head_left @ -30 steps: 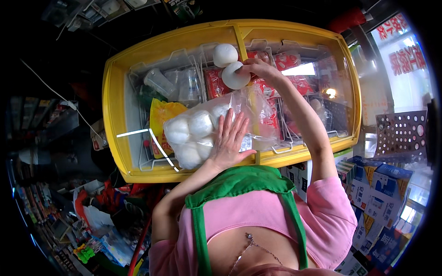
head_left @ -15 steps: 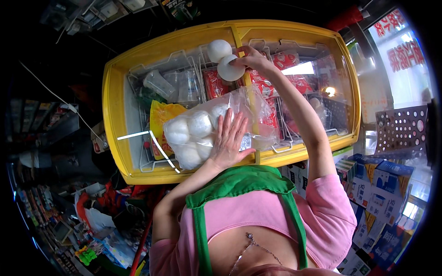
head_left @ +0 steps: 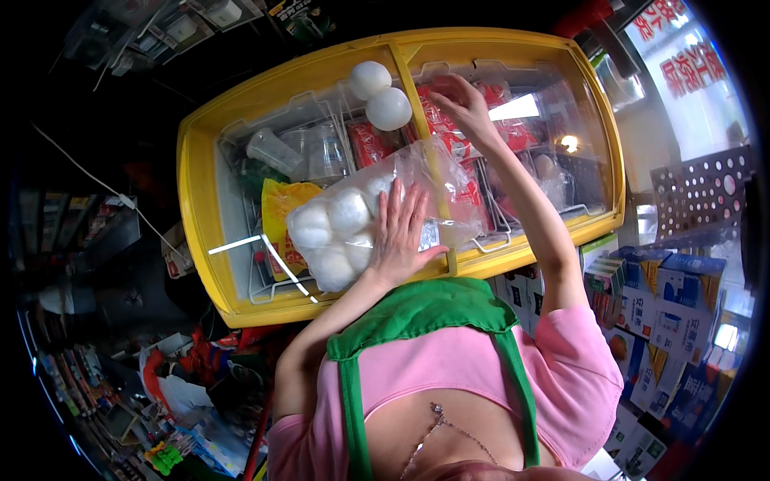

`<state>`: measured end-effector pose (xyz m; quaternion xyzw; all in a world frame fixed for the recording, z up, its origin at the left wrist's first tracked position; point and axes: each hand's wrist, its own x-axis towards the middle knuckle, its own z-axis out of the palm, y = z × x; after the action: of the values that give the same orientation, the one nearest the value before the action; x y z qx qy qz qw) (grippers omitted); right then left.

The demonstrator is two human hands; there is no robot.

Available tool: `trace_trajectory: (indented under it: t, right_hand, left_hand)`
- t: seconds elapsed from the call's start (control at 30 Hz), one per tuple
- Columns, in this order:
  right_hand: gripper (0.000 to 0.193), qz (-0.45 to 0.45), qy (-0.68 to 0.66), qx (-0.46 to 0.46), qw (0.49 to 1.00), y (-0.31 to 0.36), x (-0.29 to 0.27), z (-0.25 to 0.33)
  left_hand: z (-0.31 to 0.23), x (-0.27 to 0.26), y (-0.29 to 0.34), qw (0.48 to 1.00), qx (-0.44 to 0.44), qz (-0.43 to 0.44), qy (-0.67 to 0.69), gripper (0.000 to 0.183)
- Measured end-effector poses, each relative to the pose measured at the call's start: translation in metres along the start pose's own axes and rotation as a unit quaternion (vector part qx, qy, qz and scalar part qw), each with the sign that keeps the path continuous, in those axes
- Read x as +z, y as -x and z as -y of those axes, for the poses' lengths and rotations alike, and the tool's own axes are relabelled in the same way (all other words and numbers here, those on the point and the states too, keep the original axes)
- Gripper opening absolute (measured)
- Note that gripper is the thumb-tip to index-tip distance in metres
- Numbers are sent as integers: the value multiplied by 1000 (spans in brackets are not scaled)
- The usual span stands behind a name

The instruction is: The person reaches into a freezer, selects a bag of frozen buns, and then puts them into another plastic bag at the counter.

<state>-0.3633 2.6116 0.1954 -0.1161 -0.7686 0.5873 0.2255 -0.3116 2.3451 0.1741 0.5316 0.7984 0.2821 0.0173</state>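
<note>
White balls, two of them loose and touching each other, rest in the head view on the clear top of a yellow-framed freezer, near its far edge and just left of the yellow bar that divides the top. The nearer ball lies a little to the right of the farther one. Closer to the body, a clear plastic bag lies on the top with more white balls inside, bunched in its left part, while its loose, flatter end stretches right across the bar. The left hand lies flat on the bag, palm down, its fingers extended and slightly parted, the thumb out to the right; it presses the bag and grips nothing. The right hand is right of the loose balls and apart from them, over the far part of the right section; its fingers are curved, with a wide gap to the thumb and nothing held between. Whether it touches the top cannot be told. Through the clear top show plastic cups at the left, a yellow packet partly behind the bag, and red packets near the bar. Blue-and-white boxes are stacked right of the person.
</note>
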Motion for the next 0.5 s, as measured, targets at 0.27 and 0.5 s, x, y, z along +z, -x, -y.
trace_trajectory:
  t: [0.27,0.5]
  right_hand:
    - [64,158,-29,168,973,170,-70,14]
    - [46,-14,-74,262,962,202,-17,-12]
  left_hand:
    - [3,-8,-4,1000,6,5,11,79]
    - [32,-21,-62,998,64,-20,-12,60]
